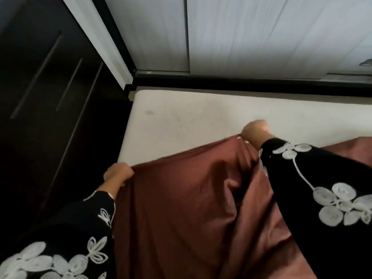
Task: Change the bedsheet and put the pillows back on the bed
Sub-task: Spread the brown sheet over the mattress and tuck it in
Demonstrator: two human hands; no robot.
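A shiny brown bedsheet [181, 208] lies bunched over the near part of a bare cream mattress [191, 117]. My left hand [118, 173] is closed on the sheet's edge at the mattress's left side. My right hand [254, 130], blurred, grips the sheet's far edge, stretched out over the mattress. Both arms wear black sleeves with white flower embroidery. No pillows are in view.
A dark cabinet [50, 87] with long bar handles stands tight against the bed's left side. White wardrobe doors [241, 37] on a dark base strip [241, 83] run along the far edge of the mattress.
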